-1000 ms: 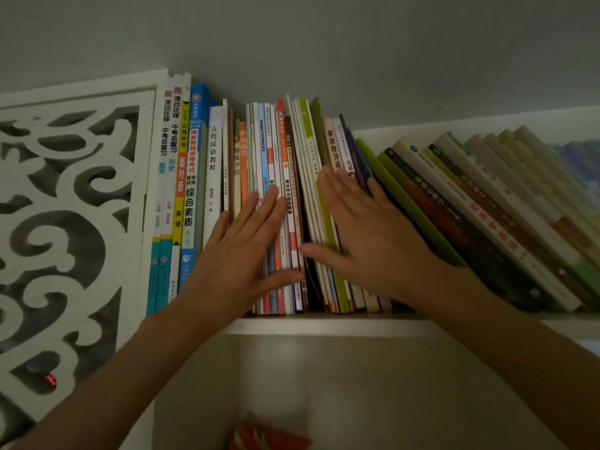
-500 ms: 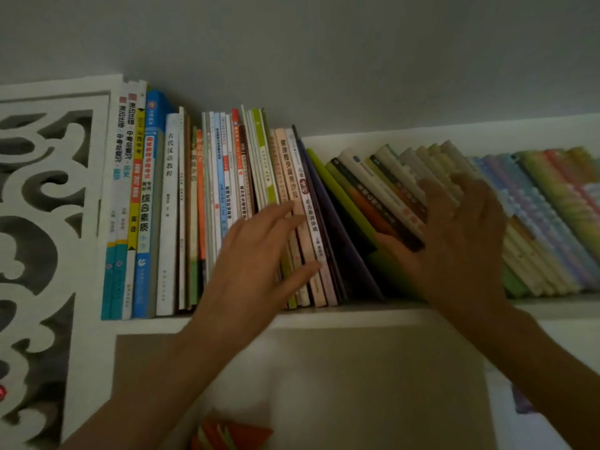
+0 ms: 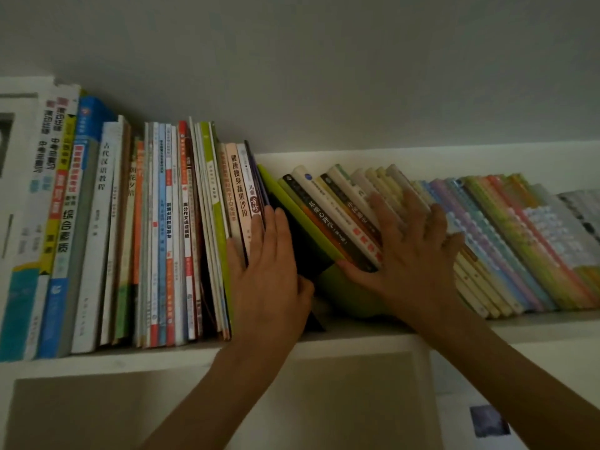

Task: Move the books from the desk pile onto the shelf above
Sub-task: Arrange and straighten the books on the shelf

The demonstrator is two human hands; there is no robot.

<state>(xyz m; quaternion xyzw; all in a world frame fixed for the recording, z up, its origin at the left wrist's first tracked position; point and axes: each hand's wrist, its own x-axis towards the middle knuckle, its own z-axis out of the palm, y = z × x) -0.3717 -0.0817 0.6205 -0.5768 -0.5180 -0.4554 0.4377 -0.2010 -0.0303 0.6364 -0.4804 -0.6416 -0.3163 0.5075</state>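
Both hands lie flat and open, the left hand (image 3: 266, 274) bracing the upright books (image 3: 181, 228), the right hand (image 3: 412, 254) propping the leaning books (image 3: 337, 216), likely to straighten the shelf (image 3: 535, 323) row.

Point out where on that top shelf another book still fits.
One wedge-shaped gap: between the upright books held by the left hand and the leaning row under the right hand. Left of it the spines stand packed; right of it leaning books fill the shelf to the frame edge.

Left hand (image 3: 269, 274) flat against upright books (image 3: 162, 228) on the white shelf (image 3: 130, 357), right hand (image 3: 415, 251) spread on the leaning books (image 3: 506, 241), dark gap between.
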